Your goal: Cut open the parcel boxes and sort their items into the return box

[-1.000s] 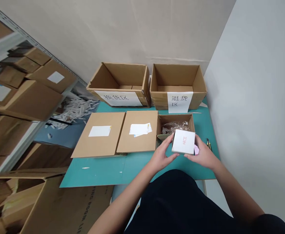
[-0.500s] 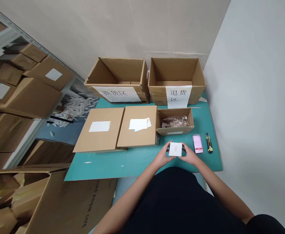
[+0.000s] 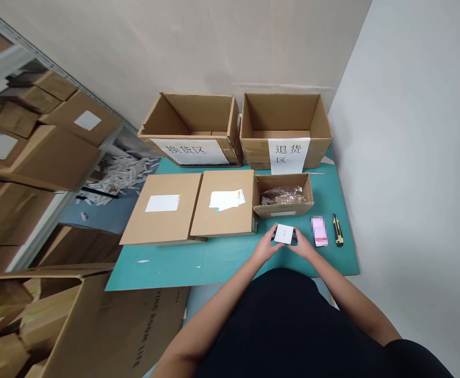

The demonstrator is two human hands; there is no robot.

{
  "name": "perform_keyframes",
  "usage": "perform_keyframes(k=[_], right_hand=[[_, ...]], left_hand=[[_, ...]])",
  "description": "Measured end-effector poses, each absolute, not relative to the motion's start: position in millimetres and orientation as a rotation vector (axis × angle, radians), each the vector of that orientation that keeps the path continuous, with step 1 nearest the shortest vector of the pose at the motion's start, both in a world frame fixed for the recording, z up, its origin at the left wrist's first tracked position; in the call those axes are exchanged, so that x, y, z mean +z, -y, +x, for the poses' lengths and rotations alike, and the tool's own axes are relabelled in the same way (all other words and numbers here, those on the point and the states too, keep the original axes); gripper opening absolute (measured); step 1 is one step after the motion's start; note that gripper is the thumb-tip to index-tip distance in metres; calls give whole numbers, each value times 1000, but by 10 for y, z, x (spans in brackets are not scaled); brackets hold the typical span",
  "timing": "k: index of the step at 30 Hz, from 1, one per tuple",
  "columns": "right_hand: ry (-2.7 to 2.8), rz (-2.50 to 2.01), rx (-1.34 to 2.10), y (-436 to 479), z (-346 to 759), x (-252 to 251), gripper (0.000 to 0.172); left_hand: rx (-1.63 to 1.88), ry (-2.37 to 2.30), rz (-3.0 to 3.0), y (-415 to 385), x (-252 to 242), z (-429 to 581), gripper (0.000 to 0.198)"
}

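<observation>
Upper centre: paper label (image 3: 190,150) on left carton (image 3: 163,123) reads 换货区 | beside it: paper sign (image 3: 289,155) on right carton (image 3: 283,113) reads 退货区 | lower left: big carton (image 3: 107,336), sideways print only partly legible | centre: small white box (image 3: 284,234), red mark too small to read

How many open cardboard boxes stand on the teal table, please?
3: a left labelled box and a right labelled box side by side at the back, and a small box just in front of the right one.
</observation>
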State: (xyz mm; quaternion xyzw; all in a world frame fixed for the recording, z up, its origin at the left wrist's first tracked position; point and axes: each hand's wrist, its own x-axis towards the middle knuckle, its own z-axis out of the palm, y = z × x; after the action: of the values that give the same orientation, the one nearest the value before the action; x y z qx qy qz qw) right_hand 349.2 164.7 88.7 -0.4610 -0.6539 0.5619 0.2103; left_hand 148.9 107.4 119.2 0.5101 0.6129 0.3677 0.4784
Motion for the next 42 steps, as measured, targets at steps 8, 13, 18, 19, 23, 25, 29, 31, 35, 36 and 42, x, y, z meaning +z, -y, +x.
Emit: perform_keyframes(k=[8,13,18,19,23,25,29,31,35,36,42], right_hand=[[1781,-1345,1497,-1634,3450,972,82],[1782,-1353,1469,-1613,3424,1078,86],[1777,-1344,1448,-1605,3370,1152,88],[1778,-1343,1440,-1603,3359,1160,88],[1756,-1354,1420,-1582,3320,1172,87],[1743,-1379,1412,-1560,3301,1168,86],[1743,-1433,1386,-1515,3279,1125,83],[1747,-1412,1383,-1508,3284,1084,82],[1752,-1318,1433,-1548,3338,981,85],[1755,-1303,1460,-1569,3357,956,86],[1811,-1293,1606,-1737,3430,839,84]], left_hand=[[1002,-1448,1109,-1054,1179,1522,85],[1028,-1454,1044,-1043,1196,1531,89],[1054,-1477,991,-1047,1228,1561,89],[1063,-1485,987,-1046,1241,1574,90],[1114,-1550,1010,-1034,1312,1648,90],[1124,-1612,1028,-1028,1352,1689,90],[1109,-1688,1047,-1026,1415,1744,93],[1091,-1706,1041,-1029,1424,1750,94],[1063,-1639,1087,-1029,1360,1715,89],[1068,-1594,1099,-1027,1324,1699,88],[1023,-1455,1096,-1011,1041,1555,85]])
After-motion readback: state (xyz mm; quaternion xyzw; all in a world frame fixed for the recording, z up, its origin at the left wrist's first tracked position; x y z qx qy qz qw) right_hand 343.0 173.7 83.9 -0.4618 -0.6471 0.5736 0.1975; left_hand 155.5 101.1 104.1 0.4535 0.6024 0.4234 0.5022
